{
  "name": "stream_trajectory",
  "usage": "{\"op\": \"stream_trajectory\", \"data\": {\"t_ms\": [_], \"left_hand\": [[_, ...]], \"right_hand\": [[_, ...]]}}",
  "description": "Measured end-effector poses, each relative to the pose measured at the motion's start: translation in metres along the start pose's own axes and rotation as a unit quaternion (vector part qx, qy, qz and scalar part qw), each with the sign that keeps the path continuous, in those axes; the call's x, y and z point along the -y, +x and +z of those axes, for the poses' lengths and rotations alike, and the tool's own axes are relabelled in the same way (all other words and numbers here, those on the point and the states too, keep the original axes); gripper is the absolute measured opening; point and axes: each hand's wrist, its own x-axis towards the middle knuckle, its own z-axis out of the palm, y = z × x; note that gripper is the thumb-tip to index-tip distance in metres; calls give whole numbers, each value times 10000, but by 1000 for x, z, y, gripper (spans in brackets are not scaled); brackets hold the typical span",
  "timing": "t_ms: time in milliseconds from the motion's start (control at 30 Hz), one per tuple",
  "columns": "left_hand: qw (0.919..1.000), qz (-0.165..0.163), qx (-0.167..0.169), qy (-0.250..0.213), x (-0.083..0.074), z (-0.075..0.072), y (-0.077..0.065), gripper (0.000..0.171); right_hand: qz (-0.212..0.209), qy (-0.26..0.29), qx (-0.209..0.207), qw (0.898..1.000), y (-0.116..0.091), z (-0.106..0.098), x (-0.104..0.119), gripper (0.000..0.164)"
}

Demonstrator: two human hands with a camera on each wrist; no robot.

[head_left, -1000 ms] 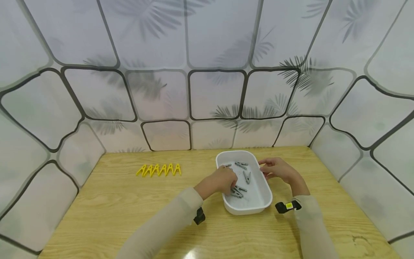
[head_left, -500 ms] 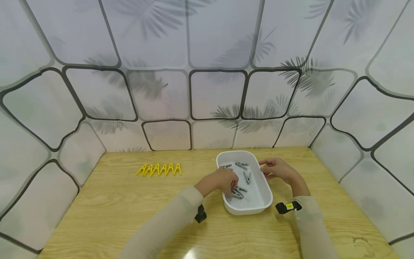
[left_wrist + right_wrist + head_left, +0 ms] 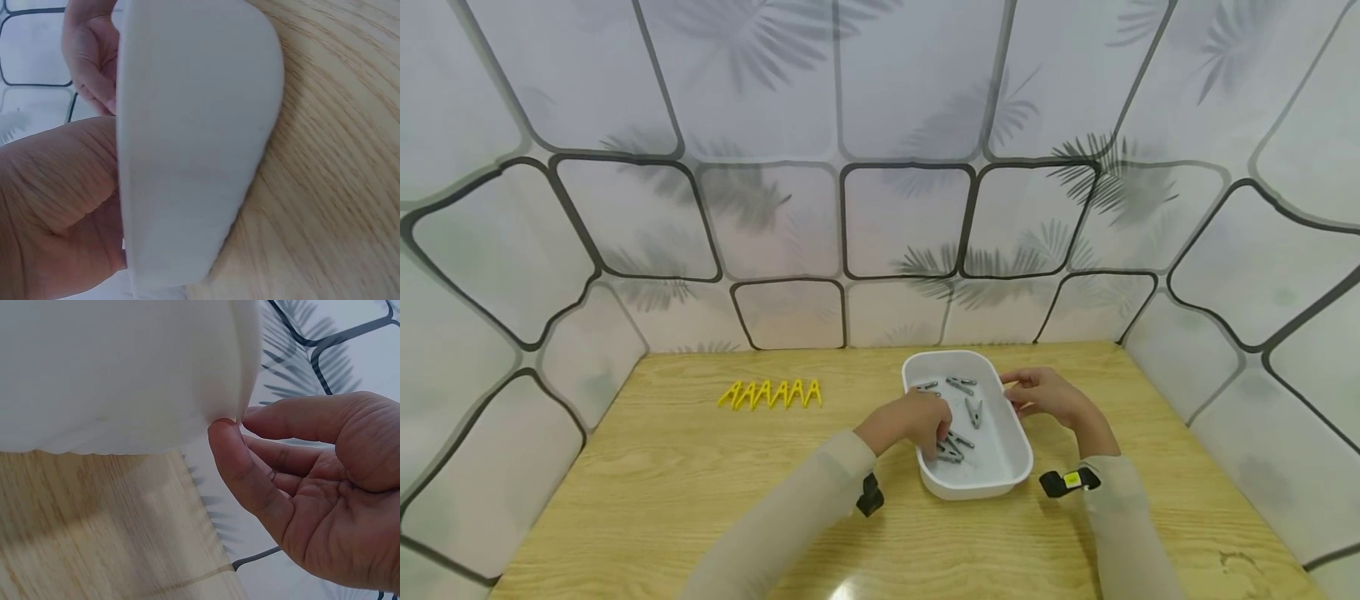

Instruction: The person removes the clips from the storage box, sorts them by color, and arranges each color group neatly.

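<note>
Gray clips are lying in white tub on desk. Left hand is reaching among them; cannot tell whether it is gripping one. Right hand is pinching tub rim. Likely step: picking clip out; next move probably calling for firm pinch, lift.

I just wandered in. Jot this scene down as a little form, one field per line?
Surface: wood-grain table
Container: white tub
Inside: several gray clips
Left hand: in the tub, over some clips; fingertips hidden
Right hand: pinches the tub's rim
Left of tub: row of six yellow A-shaped pieces
Backdrop: leaf-patterned wall
</note>
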Motion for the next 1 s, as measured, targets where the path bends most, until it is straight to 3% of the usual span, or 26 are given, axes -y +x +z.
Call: {"op": "stream_trajectory", "data": {"t_ms": [300, 433, 533, 767, 1000], "left_hand": [[9986, 203, -191, -459, -2, -14, -5, 24], [9980, 350, -312, -418, -3, -18, -8, 21], [9964, 506, -585, -359, 0, -19, -11, 21], [9813, 936, -1599, -521, 13, -24, -24, 23], [9635, 1071, -2216, -1052, 25, -24, -39, 23]], "right_hand": [[21, -8, 4, 10000, 0, 0, 1, 48], [11, -2, 34, 10000, 0, 0, 1, 49], [28, 12, 18, 10000, -1, 0, 1, 49], [-48, 36, 48, 10000, 1, -2, 0, 49], [-6, 73, 29, 10000, 2, -2, -4, 49]]}}
